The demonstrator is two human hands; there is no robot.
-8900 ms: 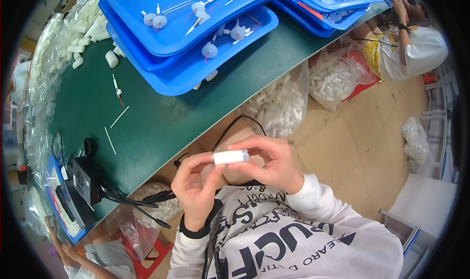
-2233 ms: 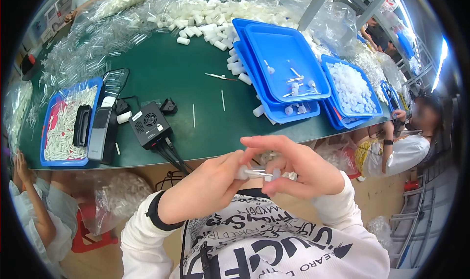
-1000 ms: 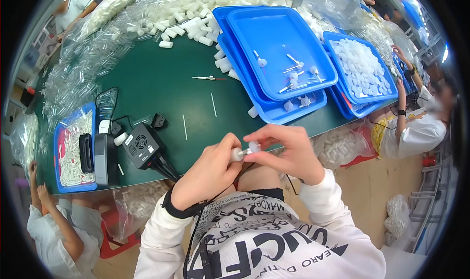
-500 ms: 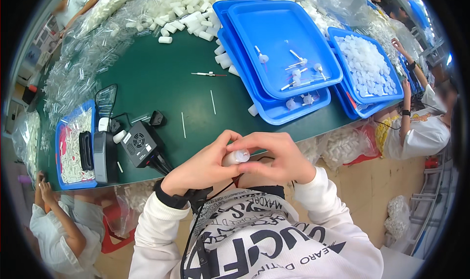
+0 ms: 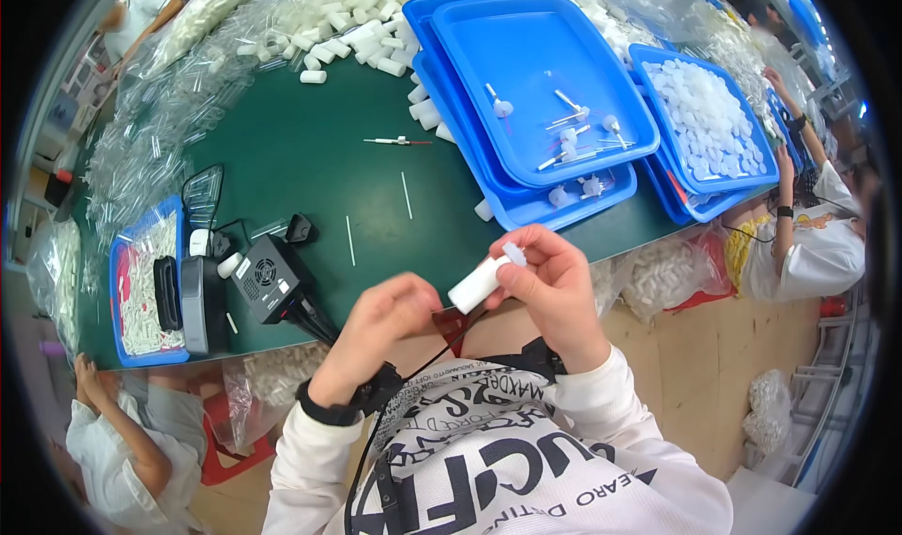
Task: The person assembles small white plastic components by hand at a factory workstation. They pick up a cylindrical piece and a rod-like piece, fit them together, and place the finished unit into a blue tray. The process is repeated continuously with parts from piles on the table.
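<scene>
A small white plastic bottle (image 5: 476, 285) with a translucent, frilled cap piece (image 5: 513, 253) at its upper end is tilted in my right hand (image 5: 552, 286). The thumb and fingers of that hand pinch it near the cap. My left hand (image 5: 393, 311) is slightly smeared, its fingers curled together just left of the bottle's lower end. A thin dark line runs between its fingertips and the bottle; whether it is held is hard to make out. Both hands are above my lap at the table's near edge.
Stacked blue trays (image 5: 526, 84) hold several small white-and-red assemblies. Another blue tray (image 5: 648, 61) is full of translucent caps. White cylinders (image 5: 348, 37) lie piled at the back. A black device (image 5: 272, 277) with cables and a tray of small white parts (image 5: 141, 355) stand left. Co-workers sit at both sides.
Both hands were closed around the bottle together. Now they have parted: the right hand has lifted and tilted the bottle to the right, and the left has moved off its lower end.
</scene>
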